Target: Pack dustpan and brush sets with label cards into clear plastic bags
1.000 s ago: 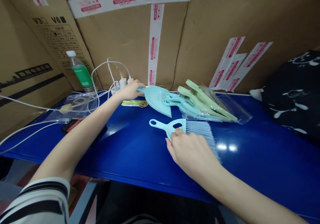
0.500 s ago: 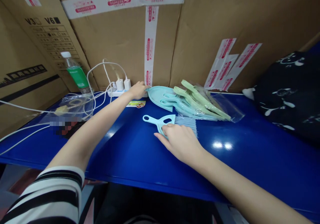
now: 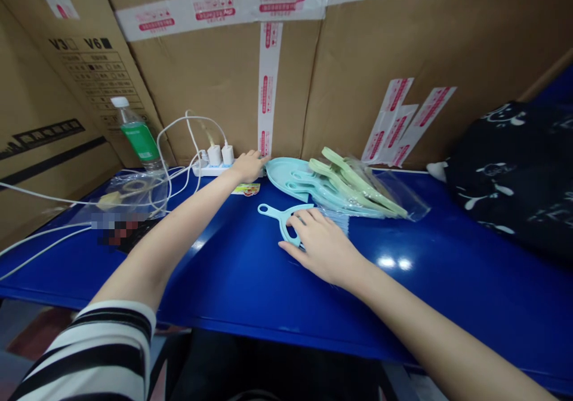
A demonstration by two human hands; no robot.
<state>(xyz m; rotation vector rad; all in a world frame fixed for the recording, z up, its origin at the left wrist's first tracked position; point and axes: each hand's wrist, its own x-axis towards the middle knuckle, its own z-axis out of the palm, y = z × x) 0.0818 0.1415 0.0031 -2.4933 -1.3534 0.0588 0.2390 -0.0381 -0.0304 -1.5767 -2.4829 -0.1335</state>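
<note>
My left hand (image 3: 249, 167) reaches to the back of the table with its fingers stretched out, at the left edge of a light blue dustpan (image 3: 280, 173). Whether the fingertips touch the rim I cannot tell. Nearer to me, a light blue hand brush (image 3: 273, 212) lies with its looped handle pointing left. Over its head is my right hand (image 3: 326, 246), fingers bent onto it and thumb at the near edge. That hand covers much of the brush's bristles. Behind it, several pale green and blue brushes or dustpans (image 3: 353, 183) lie partly in clear plastic.
A white power strip (image 3: 203, 170) with chargers and looping cables stands at the back left, beside a green-labelled bottle (image 3: 142, 141). Cardboard boxes (image 3: 215, 73) wall off the back. A black patterned cloth bundle (image 3: 514, 174) sits at the right on the blue table (image 3: 242, 281).
The view has shifted slightly. My right hand's fingers have spread a little over the brush, showing more of its opening. My left hand's fingers look more spread beside the dustpan.
</note>
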